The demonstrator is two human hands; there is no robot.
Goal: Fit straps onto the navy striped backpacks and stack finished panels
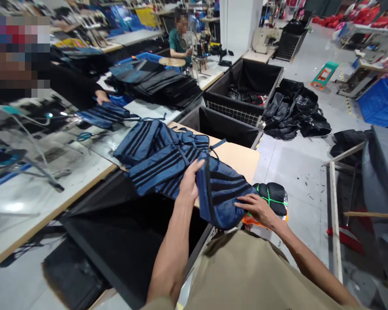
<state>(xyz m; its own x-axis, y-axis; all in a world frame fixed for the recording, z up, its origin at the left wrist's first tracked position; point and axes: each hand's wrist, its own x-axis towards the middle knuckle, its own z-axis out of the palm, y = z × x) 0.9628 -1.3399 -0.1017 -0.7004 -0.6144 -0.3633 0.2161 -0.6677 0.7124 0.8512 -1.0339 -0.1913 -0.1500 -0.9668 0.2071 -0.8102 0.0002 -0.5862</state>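
Observation:
A blue fabric bag with black stripes point(224, 193) lies at the near corner of a wooden board point(242, 157). My left hand point(189, 183) grips its upper left edge, fingers closed round the fabric. My right hand point(257, 207) rests flat on the bag's lower right side with fingers spread. Just behind it lies a pile of the same striped blue bags point(158, 155).
A black-lined bin point(126, 241) stands below my left arm, with more bins point(242, 92) beyond the board. Black bags point(294, 112) lie heaped on the floor. A bundle of black pieces point(273, 196) sits by my right hand. Other people work at the left and back tables.

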